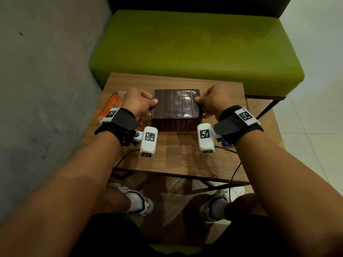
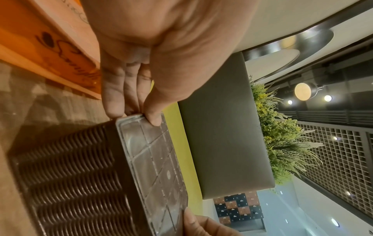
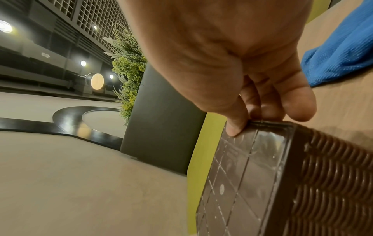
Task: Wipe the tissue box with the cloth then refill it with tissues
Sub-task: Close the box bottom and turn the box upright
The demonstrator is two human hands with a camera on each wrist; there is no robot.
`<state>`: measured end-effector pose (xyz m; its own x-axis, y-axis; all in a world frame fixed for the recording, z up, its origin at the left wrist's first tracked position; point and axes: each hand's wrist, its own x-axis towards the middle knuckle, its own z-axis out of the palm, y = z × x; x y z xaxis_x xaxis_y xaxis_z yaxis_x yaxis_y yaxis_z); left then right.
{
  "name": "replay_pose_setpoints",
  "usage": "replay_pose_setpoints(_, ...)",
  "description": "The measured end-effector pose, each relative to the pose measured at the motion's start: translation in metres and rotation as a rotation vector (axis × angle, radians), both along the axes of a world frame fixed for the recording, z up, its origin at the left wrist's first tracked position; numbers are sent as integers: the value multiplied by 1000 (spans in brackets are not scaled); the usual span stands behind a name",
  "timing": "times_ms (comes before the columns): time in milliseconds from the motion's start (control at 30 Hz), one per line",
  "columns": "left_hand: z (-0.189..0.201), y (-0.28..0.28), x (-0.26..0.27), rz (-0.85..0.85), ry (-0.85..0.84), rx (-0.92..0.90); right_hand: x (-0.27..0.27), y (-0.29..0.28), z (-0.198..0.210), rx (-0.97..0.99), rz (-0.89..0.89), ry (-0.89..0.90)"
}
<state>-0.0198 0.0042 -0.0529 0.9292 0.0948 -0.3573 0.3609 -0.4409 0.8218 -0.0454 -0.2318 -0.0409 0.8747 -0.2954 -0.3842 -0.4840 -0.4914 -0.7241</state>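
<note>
Brown woven tissue box (image 1: pixel 176 110) was set mid-table (image 1: pixel 178 156), gripped at its ends by the left hand (image 1: pixel 138 103) and right hand (image 1: pixel 216 102); orange tissue pack (image 1: pixel 111 104) at the left edge, blue cloth (image 3: pixel 339 57) at the right.

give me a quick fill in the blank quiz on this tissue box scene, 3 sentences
1. Both hands grip the short ends of the dark brown tissue box, which stands on the ____ table.
2. The pack by the left hand is ____ in colour.
3. The cloth lying near the right hand is ____.

Missing words: wooden; orange; blue
</note>
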Motion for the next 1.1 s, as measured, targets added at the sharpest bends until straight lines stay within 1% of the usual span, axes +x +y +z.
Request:
replay_pose_setpoints(100,-1,1,-1,-21,48,18,1,-1,0,-38,14,44)
replay_pose_setpoints(200,1,7,-2,-83,162,24,4,-2,-1,-54,27,91)
replay_pose_setpoints(233,3,8,-2,-111,196,23,5,-2,-1,-41,34,116)
replay_pose_setpoints(300,10,8,-1,-134,207,7,3,-3,1,38,22,132)
replay_pose_setpoints(367,13,7,-2,-111,155,-11,-3,-1,4,127,-24,65)
replay_pose_setpoints(433,14,9,-3,-76,82,-58,-10,2,9,223,-99,-62)
replay_pose_setpoints(500,15,10,-8,-50,-5,-160,-19,4,15,304,-147,-191)
replay_pose_setpoints(567,19,10,-18,4,-73,-300,-30,5,19,385,-162,-301)
replay_pose_setpoints(667,18,7,-34,89,-117,-475,-53,8,26,565,-203,-358)
replay_pose_setpoints(733,7,5,-42,94,-168,-524,-62,11,22,615,-255,-347)
replay_pose_setpoints(867,-23,5,-51,52,-243,-411,-68,14,-7,679,-308,-273)
replay_pose_setpoints(967,-36,9,-56,-10,-185,-397,-69,6,-24,740,-253,-182)
replay_pose_setpoints(1100,-52,18,-59,-98,-119,-315,-73,-1,-36,587,-130,-94)
